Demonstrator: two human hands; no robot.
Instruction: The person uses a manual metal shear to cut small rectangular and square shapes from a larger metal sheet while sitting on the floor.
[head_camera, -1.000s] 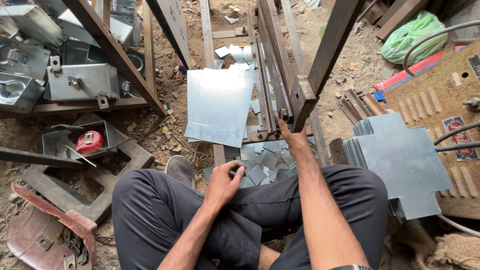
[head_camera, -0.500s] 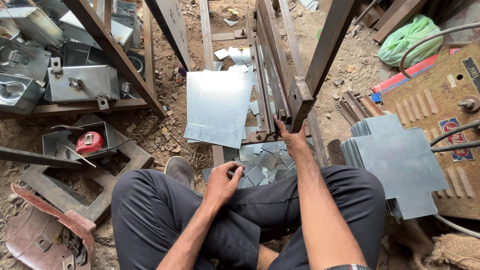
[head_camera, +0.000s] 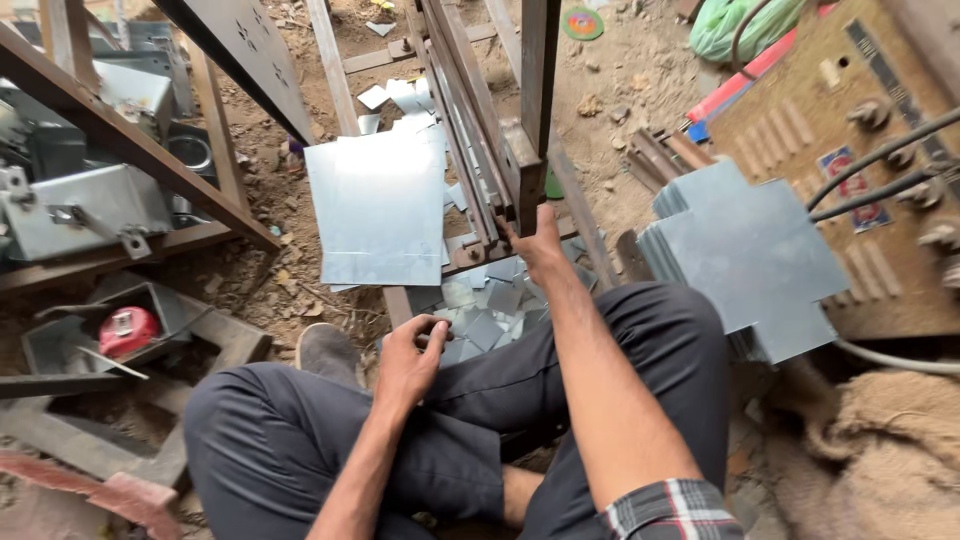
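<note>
Near centre, between your knees, your left hand (head_camera: 408, 357) rests on your dark trouser leg, fingers curled together on one small metal offcut (head_camera: 437, 338) at the edge of the scrap pile (head_camera: 490, 312). That pile lies on the ground just beyond your legs, many small square cut pieces, too jumbled to count. Your right hand (head_camera: 540, 243) reaches farther out, fingers closed against the lower end of the rusty steel frame (head_camera: 522, 165) of the press; whether they wrap it fully, cannot tell.

Containers: one open metal tray (head_camera: 70, 345) at near left holds one red tape measure (head_camera: 128, 330) and one thin rod. Far left, one grey sheet-metal box (head_camera: 85, 210) with a latch sits on the wooden rack (head_camera: 130, 150), more boxes behind it, count unclear. One green sack (head_camera: 740, 22) lies at far right, contents hidden.

One flat metal sheet (head_camera: 378, 208) lies on the dirt left of the frame, a few loose offcuts beyond it. One stack of cross-shaped blanks (head_camera: 745, 255) sits right of your right knee, number of layers unreadable. One brown machine casing (head_camera: 860, 150) with two dark cables stands at right, burlap at near right.
</note>
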